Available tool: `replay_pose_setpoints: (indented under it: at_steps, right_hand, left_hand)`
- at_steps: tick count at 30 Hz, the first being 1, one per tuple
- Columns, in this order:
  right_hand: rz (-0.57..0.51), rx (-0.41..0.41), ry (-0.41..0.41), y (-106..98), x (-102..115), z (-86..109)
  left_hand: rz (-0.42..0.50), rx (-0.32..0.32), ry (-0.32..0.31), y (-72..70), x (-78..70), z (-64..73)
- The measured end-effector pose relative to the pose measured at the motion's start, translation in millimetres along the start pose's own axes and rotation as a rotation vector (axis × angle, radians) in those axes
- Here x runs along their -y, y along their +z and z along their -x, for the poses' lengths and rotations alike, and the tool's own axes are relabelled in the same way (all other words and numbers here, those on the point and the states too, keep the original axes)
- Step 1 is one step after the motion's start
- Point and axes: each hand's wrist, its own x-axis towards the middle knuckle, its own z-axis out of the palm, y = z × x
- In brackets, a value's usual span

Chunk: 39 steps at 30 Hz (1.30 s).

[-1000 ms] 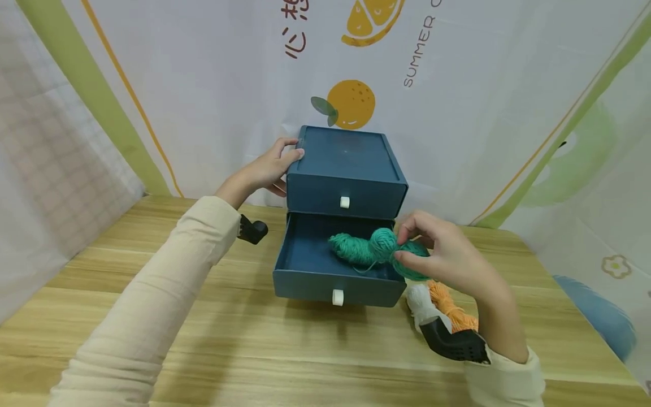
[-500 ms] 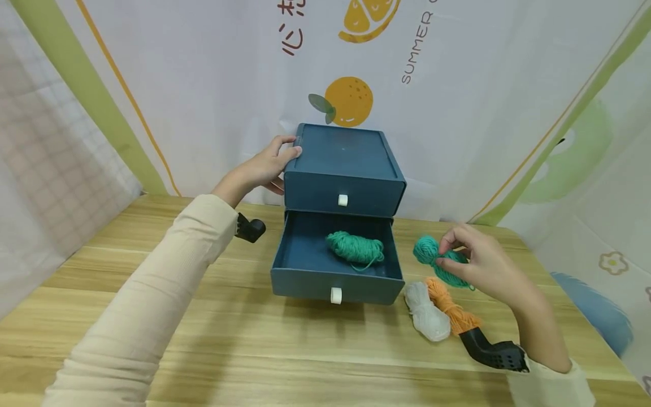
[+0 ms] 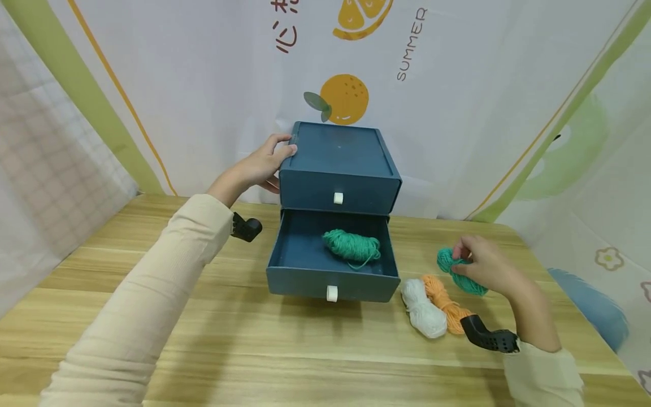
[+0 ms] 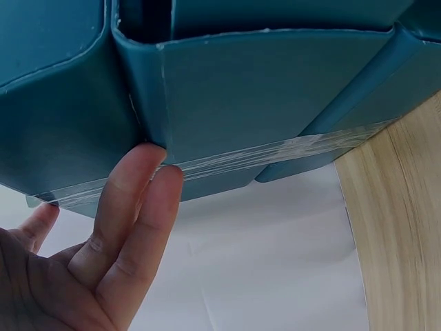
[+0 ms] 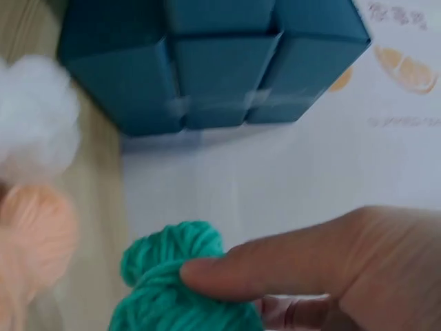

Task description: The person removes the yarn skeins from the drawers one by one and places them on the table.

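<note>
In the head view a dark blue cabinet (image 3: pixel 338 148) of drawers stands at the table's middle. Its lower drawer (image 3: pixel 305 277) is pulled out and holds a green yarn skein (image 3: pixel 352 245). My left hand (image 3: pixel 260 165) rests against the cabinet's upper left edge; in the left wrist view its fairly straight fingers (image 4: pixel 141 221) touch the taped side. To the right, my right hand (image 3: pixel 483 264) pinches another green yarn skein (image 5: pixel 180 293) between thumb and fingers, close over the table. A white yarn skein (image 3: pixel 423 310) and an orange yarn skein (image 3: pixel 445 304) lie side by side just left of that hand.
The upper drawer (image 3: pixel 310 191) is closed and has a white knob. Behind the wood-grain table (image 3: pixel 213 345) hangs a white curtain (image 3: pixel 224 85) with orange prints. The table's right edge runs beyond my right forearm.
My right hand has carried one green yarn skein out from over the drawer to the right and lowered it toward the table. My left hand stays at the cabinet.
</note>
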Motion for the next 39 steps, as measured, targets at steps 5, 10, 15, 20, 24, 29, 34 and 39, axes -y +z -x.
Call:
replay_pose_setpoints:
  at_steps: [5, 10, 15, 20, 24, 29, 34, 39]
  right_hand:
    - [-0.019, 0.098, 0.04, 7, -17, -3.3]
    - [-0.044, 0.178, 0.099, 12, -29, -4.2]
    - [-0.085, 0.261, 0.16, 15, -34, -3.0]
    - [-0.099, 0.291, 0.171, 15, -36, -1.1]
    - [-0.089, 0.291, 0.168, 16, -35, -1.1]
    - [-0.082, 0.278, 0.174, 20, -31, -3.4]
    - [-0.074, 0.285, 0.192, 24, -28, -5.5]
    - [-0.075, 0.292, 0.213, 25, -27, -6.0]
  left_hand:
    - [0.0, 0.001, -0.002, -0.8, -0.7, 0.0]
    - [0.003, 0.004, -0.002, -0.8, -0.6, -0.7]
    - [0.007, 0.002, -0.002, -0.6, -0.5, 0.2]
    - [0.007, 0.002, -0.002, -0.1, -0.5, 0.4]
    - [0.005, 0.002, -0.002, 0.0, -0.4, 0.7]
    - [0.0, 0.002, -0.002, -0.1, -1.0, 1.1]
    - [0.004, 0.001, -0.004, 0.2, -1.6, 1.9]
    - [0.005, -0.003, -0.004, 0.5, -2.5, 2.9]
